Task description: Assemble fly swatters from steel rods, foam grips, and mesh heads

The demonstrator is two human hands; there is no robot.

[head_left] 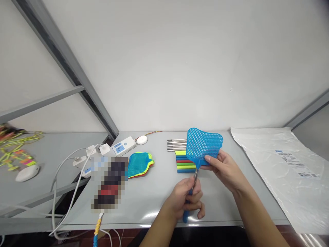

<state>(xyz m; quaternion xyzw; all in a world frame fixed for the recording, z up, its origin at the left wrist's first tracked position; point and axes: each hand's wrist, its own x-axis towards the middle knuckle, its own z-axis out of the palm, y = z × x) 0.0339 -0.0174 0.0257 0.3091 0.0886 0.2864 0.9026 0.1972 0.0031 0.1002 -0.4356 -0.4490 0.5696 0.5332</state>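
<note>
- The person's left hand (187, 197) is wrapped round a blue handle (185, 216), thumb and fingers closed on its upper part near the metal rod (195, 175).
- The right hand (224, 168) pinches the lower right edge of a blue mesh head (203, 145), thumb on the near face and the other fingers behind it.
- The mesh head is up in front of the body, above the desk (149, 202), its neck meeting the tip of the rod.
- Judging by that contact, this one piece looks joined or nearly so; whether the rod is fully seated in the neck cannot be told.
- More mesh heads (138, 164), blue on top with yellow and orange-red edges beneath, lie in a stack to the left, with no rods visible on them.
- Coloured grips (183, 167) lie in a row behind the hands, metal rods (177, 145) just beyond; the raised head hides part of both.
- With these stocks lying apart, most of the work appears undone; no finished piece is visible on the desk.
</note>
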